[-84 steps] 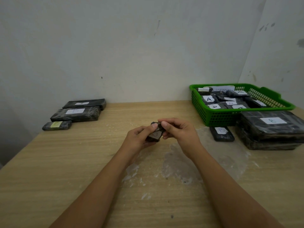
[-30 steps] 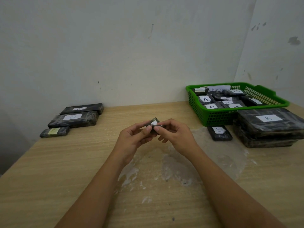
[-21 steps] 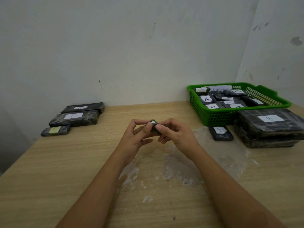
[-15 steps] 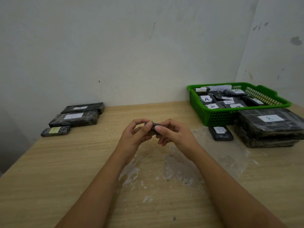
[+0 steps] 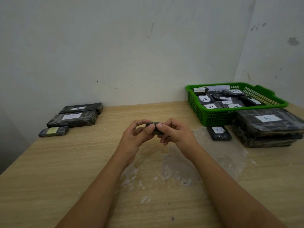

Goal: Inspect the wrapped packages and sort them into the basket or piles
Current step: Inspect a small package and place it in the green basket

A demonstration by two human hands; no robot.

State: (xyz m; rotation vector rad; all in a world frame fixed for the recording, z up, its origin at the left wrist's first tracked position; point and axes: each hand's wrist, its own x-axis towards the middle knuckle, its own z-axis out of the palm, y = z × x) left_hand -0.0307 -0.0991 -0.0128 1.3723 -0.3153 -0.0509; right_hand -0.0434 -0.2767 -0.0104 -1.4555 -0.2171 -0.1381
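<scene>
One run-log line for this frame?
phase: inspect | left hand: pinching small wrapped package | right hand: pinching same | held above table | green basket: untouched

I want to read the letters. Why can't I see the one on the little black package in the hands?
Head view: the small package is dark, slightly soft, and mostly covered by the left hand and right hand; no label shows, unlike the sharper white labels in the basket.
</scene>
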